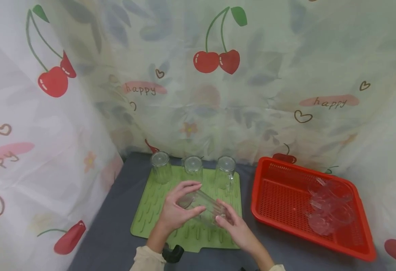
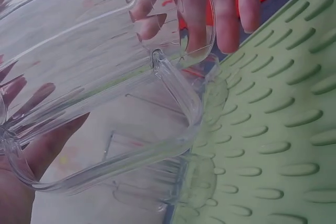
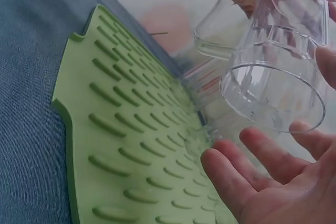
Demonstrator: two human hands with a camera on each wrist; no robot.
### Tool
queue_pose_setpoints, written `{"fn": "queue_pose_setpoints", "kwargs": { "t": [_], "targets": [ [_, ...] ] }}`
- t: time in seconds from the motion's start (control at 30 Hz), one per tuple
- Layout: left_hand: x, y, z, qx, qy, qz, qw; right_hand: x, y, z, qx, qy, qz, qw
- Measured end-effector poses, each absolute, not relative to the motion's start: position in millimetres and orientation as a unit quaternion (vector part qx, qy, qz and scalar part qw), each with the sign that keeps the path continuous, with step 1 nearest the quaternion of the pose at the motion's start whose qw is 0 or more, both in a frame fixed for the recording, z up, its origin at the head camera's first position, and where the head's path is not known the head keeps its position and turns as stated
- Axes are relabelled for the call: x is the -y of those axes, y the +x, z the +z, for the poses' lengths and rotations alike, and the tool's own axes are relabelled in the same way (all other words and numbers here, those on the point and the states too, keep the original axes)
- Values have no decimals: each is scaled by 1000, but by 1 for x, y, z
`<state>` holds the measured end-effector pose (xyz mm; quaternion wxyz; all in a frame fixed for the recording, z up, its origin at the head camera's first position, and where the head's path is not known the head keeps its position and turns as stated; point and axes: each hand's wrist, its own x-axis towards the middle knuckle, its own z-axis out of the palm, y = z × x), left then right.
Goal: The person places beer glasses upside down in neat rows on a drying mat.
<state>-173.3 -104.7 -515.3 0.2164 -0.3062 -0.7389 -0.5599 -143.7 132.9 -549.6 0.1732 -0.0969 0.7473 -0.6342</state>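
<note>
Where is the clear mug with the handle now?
In the head view, the clear mug is tilted between both hands above the green mat, left of the red basket.

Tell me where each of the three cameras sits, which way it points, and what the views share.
Head: worn high, looking forward and down at the green mat, red basket and both hands around a clear mug.
Left wrist: beside the left hand, looking across the mug's handle toward right-hand fingers.
Right wrist: low over the mat, showing the right hand beneath the mug's open mouth.
All share mug and mat.
</note>
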Motion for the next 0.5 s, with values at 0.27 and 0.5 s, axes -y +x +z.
{"fn": "queue_pose_setpoints", "kwargs": {
  "t": [0.27, 0.5],
  "targets": [
    [112, -177, -514, 748, -278, -555, 236, -151, -147, -550, -754, -75, -639, 134],
    [129, -183, -506, 765, -239, -533, 269, -176, -150, -540, -770, -48, -631, 77]
  ]
}}
